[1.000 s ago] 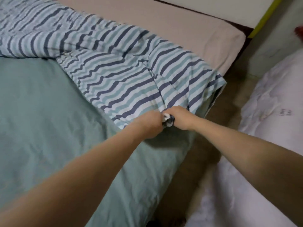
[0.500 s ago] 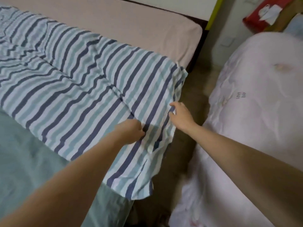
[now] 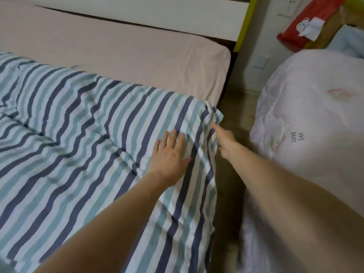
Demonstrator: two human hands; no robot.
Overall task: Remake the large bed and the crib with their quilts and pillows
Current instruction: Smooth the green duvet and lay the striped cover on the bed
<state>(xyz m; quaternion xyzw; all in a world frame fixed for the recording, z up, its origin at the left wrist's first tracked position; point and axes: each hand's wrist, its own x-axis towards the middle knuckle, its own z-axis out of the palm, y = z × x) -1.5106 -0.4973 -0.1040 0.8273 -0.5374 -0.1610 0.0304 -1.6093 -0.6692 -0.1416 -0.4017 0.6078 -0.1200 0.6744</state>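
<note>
Head view, left hand [image 3: 171,154] flat, fingers spread on striped quilt [image 3: 82,138], right hand [image 3: 226,141] at its edge, grip unclear

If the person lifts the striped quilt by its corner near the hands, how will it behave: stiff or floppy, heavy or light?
Probably floppy: the striped quilt lies in soft folds and its edge droops over the side of the bed. It looks thin and fairly light, since the corner by the right hand curls easily. It would likely slide, as the flat left hand seems to be smoothing it.
</note>
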